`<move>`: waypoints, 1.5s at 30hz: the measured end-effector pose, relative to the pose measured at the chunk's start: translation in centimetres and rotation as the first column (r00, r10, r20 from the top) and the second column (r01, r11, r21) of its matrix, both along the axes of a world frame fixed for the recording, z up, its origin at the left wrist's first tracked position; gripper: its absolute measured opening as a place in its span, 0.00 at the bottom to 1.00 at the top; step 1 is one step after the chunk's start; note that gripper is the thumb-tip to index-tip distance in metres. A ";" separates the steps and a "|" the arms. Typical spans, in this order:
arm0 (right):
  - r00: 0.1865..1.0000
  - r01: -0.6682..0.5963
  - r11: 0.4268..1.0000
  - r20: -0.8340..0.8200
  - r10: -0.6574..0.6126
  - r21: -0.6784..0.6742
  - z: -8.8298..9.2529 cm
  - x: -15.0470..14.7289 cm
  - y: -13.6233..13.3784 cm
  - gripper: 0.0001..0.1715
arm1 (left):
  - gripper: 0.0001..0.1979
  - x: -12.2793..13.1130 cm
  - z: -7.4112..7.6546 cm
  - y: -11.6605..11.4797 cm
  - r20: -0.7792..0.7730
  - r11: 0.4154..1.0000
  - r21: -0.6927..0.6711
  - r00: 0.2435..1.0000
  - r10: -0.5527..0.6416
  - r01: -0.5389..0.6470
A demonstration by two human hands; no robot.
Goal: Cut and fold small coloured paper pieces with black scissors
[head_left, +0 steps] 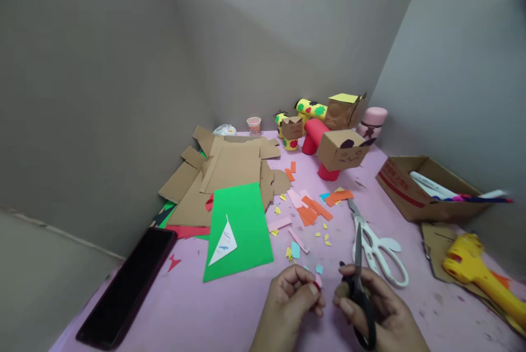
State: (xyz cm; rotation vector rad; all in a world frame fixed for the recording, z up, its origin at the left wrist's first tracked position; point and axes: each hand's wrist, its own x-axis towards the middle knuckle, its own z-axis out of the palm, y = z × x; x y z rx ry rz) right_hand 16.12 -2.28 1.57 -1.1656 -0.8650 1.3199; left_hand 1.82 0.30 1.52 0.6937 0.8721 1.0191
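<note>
While my right fingers [380,289] grasp the black scissors [359,280] toward the near edge of the surface [184,308], tips pointing to the far edge, my left fingers [296,275] pinch a tiny red scrap [316,286] nearby. White scissors [372,242] lie beyond my right fingers, and a green sheet [246,220] ahead of my left. A phone [127,286] rests along the left edge; a yellow glue gun [482,272] lies near the right edge.
</note>
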 end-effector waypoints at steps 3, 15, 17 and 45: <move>0.996 -0.004 1.000 -0.084 0.007 0.031 0.6 0.3 0.4 0.20 | 0.18 0.6 -0.3 -0.2 0.078 0.988 -0.092 0.990 -0.119 0.126; 0.975 -0.130 0.991 -0.185 0.122 -0.031 1.2 1.1 0.7 0.21 | 0.13 1.0 0.4 -0.8 0.232 0.916 -0.317 0.956 -0.177 0.246; 0.967 -0.169 0.985 -0.195 0.161 -0.028 1.2 1.2 0.8 0.20 | 0.12 1.0 0.6 -1.0 0.237 0.917 -0.311 0.955 -0.178 0.248; 0.995 -0.092 0.995 0.028 0.093 -0.034 0.9 1.1 0.8 0.22 | 0.20 0.9 -0.3 -1.3 -0.278 0.984 0.091 0.953 -0.124 0.155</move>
